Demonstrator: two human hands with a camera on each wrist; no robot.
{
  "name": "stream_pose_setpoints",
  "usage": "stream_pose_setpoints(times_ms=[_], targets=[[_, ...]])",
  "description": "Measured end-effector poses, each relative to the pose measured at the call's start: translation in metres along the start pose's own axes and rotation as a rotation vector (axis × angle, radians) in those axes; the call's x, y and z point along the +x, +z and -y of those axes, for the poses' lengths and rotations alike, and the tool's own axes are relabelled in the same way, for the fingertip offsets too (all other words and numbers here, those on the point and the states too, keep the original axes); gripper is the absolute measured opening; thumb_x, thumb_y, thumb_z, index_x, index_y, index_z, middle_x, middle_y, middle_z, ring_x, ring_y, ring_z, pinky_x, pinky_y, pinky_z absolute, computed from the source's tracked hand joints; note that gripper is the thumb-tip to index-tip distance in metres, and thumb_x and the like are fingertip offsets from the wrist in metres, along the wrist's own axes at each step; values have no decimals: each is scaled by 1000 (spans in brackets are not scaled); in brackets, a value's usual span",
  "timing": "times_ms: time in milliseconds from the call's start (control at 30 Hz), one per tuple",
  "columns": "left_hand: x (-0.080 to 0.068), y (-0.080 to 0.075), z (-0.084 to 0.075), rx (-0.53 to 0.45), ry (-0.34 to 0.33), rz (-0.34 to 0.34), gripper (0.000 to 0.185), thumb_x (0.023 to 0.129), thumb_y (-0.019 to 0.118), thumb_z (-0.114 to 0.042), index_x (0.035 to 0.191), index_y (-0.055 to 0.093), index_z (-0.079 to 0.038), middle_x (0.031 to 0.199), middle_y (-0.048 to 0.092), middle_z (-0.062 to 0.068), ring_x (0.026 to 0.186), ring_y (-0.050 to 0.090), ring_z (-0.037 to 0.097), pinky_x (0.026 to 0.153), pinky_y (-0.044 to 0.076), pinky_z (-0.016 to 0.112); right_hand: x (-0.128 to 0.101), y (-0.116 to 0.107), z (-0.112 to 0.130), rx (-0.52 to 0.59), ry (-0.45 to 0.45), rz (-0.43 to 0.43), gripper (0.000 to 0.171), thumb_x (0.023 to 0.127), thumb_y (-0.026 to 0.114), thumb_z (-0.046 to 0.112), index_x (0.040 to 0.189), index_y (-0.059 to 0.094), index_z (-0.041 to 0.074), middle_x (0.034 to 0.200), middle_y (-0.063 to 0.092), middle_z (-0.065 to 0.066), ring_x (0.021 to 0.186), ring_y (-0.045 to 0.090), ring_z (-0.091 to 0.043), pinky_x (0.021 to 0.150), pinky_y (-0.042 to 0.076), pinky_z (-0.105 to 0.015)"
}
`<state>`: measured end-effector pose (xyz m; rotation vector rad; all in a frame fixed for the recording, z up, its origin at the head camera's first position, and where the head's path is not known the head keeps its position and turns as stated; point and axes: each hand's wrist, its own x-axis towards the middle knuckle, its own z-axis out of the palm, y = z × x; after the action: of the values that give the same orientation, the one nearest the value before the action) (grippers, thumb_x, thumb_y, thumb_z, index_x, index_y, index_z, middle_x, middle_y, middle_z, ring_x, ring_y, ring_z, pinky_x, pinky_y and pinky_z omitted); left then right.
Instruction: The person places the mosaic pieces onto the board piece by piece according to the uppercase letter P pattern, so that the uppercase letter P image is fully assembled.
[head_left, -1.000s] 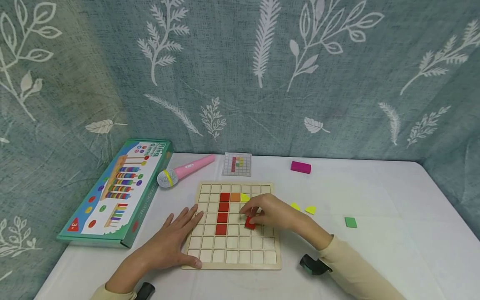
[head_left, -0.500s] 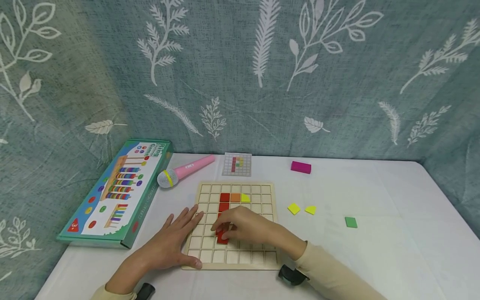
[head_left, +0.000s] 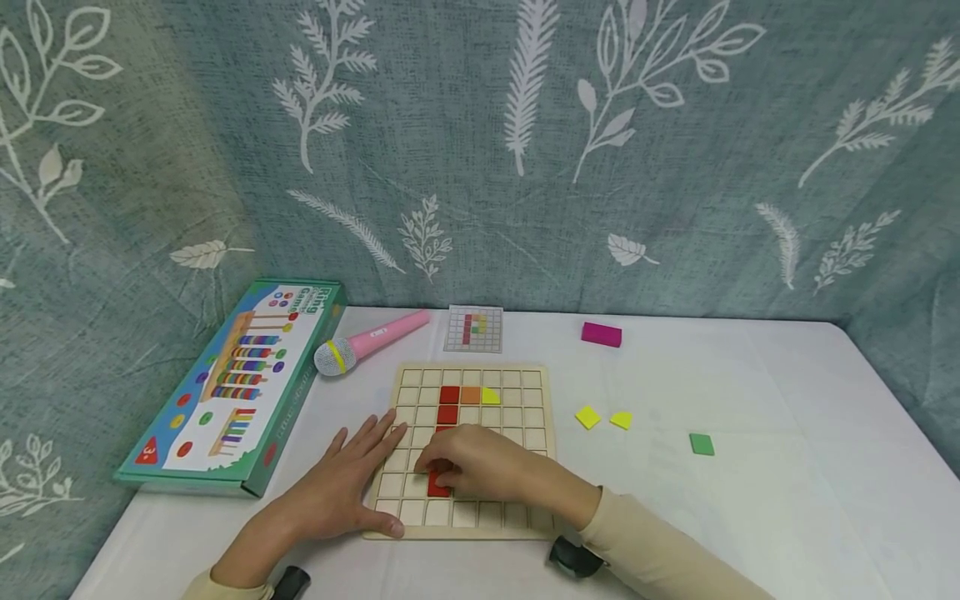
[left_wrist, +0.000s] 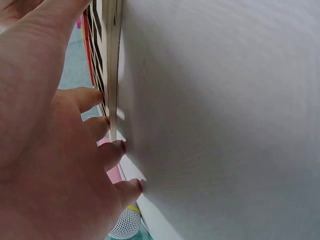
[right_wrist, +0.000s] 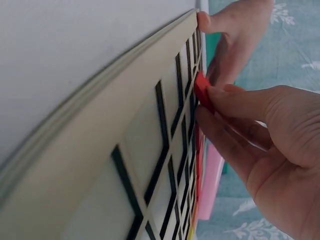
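Observation:
My right hand (head_left: pixel 487 468) pinches a red square tile (head_left: pixel 439 486) between thumb and fingers. That tile stands slightly tilted on the wooden grid board (head_left: pixel 465 533), at the lower end of a column of red tiles (head_left: pixel 447 413), as the right wrist view also shows. The hand covers part of this column. An orange tile (head_left: pixel 471 395) and a yellow rounded tile (head_left: pixel 491 396) lie in the grid beside the top red one. Fingers spread, my left hand (head_left: pixel 337 483) rests along the board's left edge, the thumb on its lower corner.
Two yellow pieces (head_left: pixel 588 417) and a green square (head_left: pixel 702 444) lie right of the board. Behind it are a pattern card (head_left: pixel 474 329) and a magenta block (head_left: pixel 602 334). A pink microphone (head_left: pixel 375 337) and a game box (head_left: pixel 232 383) lie to the left.
My right hand has carried the red tile from the board's right half leftward and nearer, to the foot of the red column. The left hand has stayed in place.

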<state>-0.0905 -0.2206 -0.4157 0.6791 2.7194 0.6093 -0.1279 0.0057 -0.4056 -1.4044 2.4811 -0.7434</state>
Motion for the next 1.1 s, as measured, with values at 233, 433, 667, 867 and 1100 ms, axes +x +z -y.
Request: stream_pose_setpoints(times_ms=[233, 433, 667, 867, 1100], targets=[[0, 0, 0, -6, 1, 0, 112, 59, 64, -68, 145, 18, -15, 152, 6, 6, 137, 6, 32, 107, 3, 55, 0, 0, 4, -29, 13, 0, 22, 81, 66, 8, 102, 67, 15, 89, 63, 11, 75, 50, 4, 71, 41, -5], [-1, 0, -2, 4, 14, -13, 113, 58, 64, -68, 145, 19, -13, 151, 8, 8, 137, 7, 32, 107, 4, 56, -1, 2, 4, -21, 10, -10, 22, 81, 65, 4, 100, 68, 15, 91, 63, 10, 76, 51, 4, 73, 41, -5], [-1, -2, -3, -14, -5, 0, 112, 58, 65, -67, 145, 19, -14, 152, 7, 7, 137, 6, 32, 107, 3, 55, -3, 1, 5, 23, 22, -11, 21, 81, 65, 4, 99, 68, 13, 91, 64, 9, 76, 52, 4, 71, 41, -5], [-1, -1, -3, -28, 4, -2, 111, 59, 65, -66, 145, 18, -15, 151, 8, 8, 136, 6, 35, 106, 4, 56, -3, -1, 5, 24, 38, -2, 20, 81, 65, 4, 99, 68, 13, 90, 64, 9, 76, 52, 4, 71, 42, -5], [-1, -3, -4, -31, 3, -2, 111, 59, 65, -67, 145, 18, -15, 151, 8, 8, 137, 6, 35, 106, 4, 57, -5, -7, 4, 29, 33, 2, 22, 81, 66, 7, 102, 67, 13, 90, 62, 10, 77, 52, 2, 71, 42, -6]])
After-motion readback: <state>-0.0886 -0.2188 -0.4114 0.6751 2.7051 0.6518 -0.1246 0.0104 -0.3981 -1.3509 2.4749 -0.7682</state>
